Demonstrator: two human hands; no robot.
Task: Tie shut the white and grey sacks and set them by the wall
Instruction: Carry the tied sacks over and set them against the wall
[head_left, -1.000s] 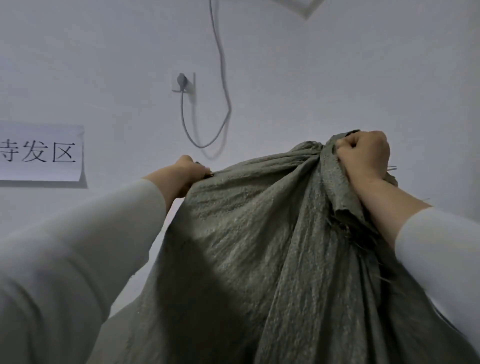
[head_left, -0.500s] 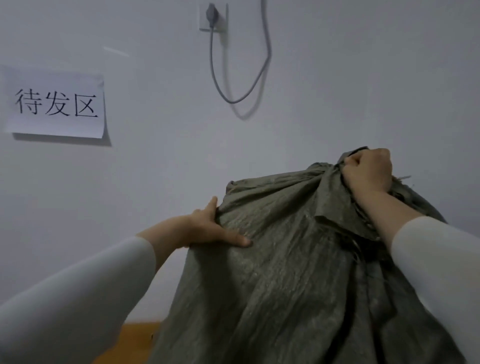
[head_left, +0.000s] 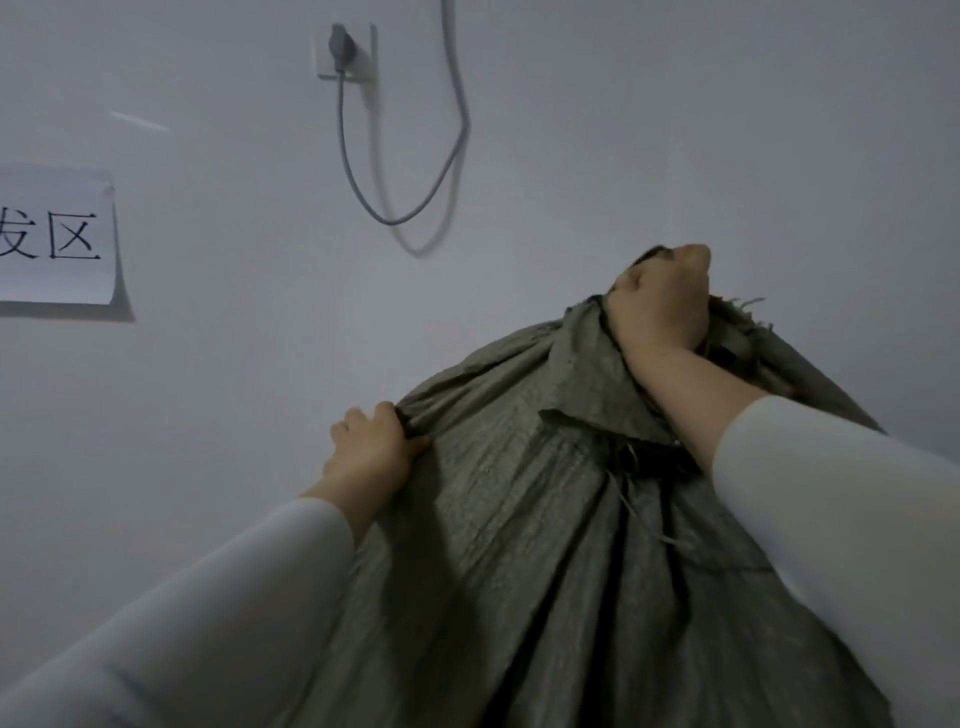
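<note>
A large grey woven sack (head_left: 545, 519) fills the lower middle and right of the head view, close against the white wall (head_left: 234, 389). Its mouth is bunched together at the top, with frayed threads sticking out. My right hand (head_left: 662, 301) is a closed fist around that bunched neck. My left hand (head_left: 371, 452) grips a fold of the cloth at the sack's upper left shoulder. A dark tie or knot shows below my right wrist. No white sack is in sight.
A paper sign (head_left: 54, 236) with black characters hangs on the wall at the left. A wall socket (head_left: 345, 49) with a plug sits high up, its grey cable (head_left: 395, 208) looping down and back up.
The sack has come down from a raised position and sits lower against the wall. My left hand went from the top edge, to lying flat on the side, to gripping a fold. My right fist stayed shut.
</note>
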